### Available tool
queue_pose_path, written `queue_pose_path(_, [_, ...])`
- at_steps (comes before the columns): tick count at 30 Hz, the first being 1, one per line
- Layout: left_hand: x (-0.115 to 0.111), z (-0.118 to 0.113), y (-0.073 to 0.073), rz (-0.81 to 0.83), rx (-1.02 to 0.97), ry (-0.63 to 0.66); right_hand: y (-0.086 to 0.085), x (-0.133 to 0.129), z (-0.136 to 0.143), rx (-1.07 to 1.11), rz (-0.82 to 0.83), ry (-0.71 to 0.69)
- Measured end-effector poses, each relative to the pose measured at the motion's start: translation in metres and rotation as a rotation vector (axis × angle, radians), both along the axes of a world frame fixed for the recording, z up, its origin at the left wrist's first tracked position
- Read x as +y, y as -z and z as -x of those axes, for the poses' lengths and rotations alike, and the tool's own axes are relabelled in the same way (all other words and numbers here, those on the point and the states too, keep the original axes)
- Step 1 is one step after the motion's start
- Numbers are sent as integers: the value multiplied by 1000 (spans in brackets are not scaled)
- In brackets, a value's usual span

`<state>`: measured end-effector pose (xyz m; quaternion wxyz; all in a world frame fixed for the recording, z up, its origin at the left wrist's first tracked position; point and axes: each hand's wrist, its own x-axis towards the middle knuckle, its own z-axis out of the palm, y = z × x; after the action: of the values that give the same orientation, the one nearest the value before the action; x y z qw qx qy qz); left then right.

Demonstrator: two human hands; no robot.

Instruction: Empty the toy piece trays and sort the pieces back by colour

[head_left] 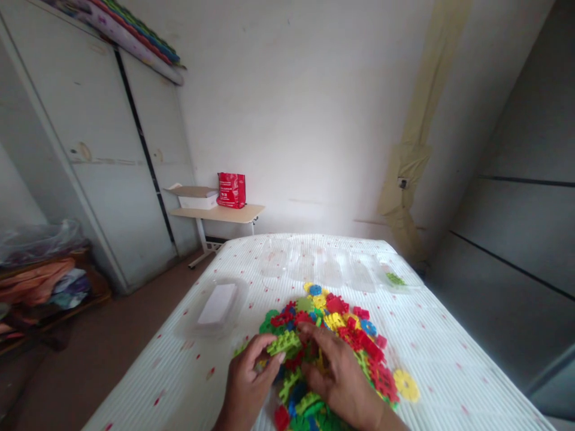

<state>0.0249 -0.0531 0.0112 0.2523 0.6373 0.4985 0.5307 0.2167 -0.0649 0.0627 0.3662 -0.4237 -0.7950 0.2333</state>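
Observation:
My left hand (252, 378) is closed, pinching a light green notched plastic building piece (284, 343) between thumb and fingers. My right hand (336, 374) reaches over the middle of a heap of plastic building pieces (309, 326). Its thumb and fingers are apart, and the fingertips are beside the green piece and the heap. The heap mixes red, yellow, green and blue pieces, some round and some straight with notches. One yellow round piece (406, 385) lies off to the right. Part of the heap is hidden under my hands.
Clear plastic containers (330, 266) stand in a row at the table's far side; the rightmost holds green pieces (395, 279). At the left, a clear plastic container (240, 299) has a white block (218, 304) in it. A red bag (232, 191) stands on a side table (233, 214) by the wall.

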Motion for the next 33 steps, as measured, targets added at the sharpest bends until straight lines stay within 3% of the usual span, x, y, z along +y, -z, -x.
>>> queue_pose_path(6, [-5, -4, 4, 45, -72, 150, 1, -2, 1, 74, 130, -20])
queue_pose_path(11, [-5, -2, 3, 74, -105, 188, 1, 7, -13, 303, 270, -35])
queue_pose_path(13, [-1, 4, -1, 82, -108, 123, -5, 19, -34, 423, 310, 58])
queue_pose_path(16, [10, 19, -4, 51, -35, -45, -15, 45, -84, 478, 236, 370])
queue_pose_path(21, [25, 40, 4, 43, 229, -228, -19, 95, -176, 123, 0, 972])
queue_pose_path(26, [28, 40, 10, 59, 358, -181, -14, 128, -213, 4, -38, 1089])
queue_pose_path(30, [28, 38, 8, 33, 353, -184, -9, 134, -212, -49, -68, 1135])
queue_pose_path(33, [27, 37, 7, -10, 333, -177, -2, 128, -202, -106, -142, 1096])
